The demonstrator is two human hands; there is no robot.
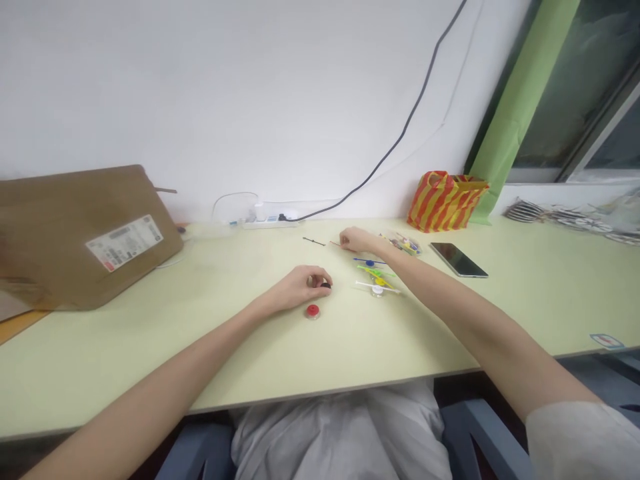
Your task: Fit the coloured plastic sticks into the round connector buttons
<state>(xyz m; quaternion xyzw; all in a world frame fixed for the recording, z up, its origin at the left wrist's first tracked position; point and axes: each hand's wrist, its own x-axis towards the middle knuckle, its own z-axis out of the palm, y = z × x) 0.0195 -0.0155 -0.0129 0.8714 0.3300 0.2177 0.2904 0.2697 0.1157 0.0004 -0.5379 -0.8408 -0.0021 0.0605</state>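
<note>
My left hand [303,285] is closed, thumb and fingers around a small round black piece [326,285] at table level. Just in front of it sits a red-topped round piece [313,311] with a clear base. Farther back, my right hand [354,239] pinches at a thin reddish-brown stick [335,244], whose tip shows left of the fingers. A thin black stick [314,241] lies to the left of that. Below my right forearm stand round pieces with sticks across them: blue [370,263], green, yellow [380,281] and white [377,291].
A clear bag of colourful parts [407,245] lies behind my right forearm. Farther right are a phone [459,259] and a striped bag [447,201]. A cardboard box [85,233] stands at left. A power strip [270,222] with a black cable [400,137] sits by the wall.
</note>
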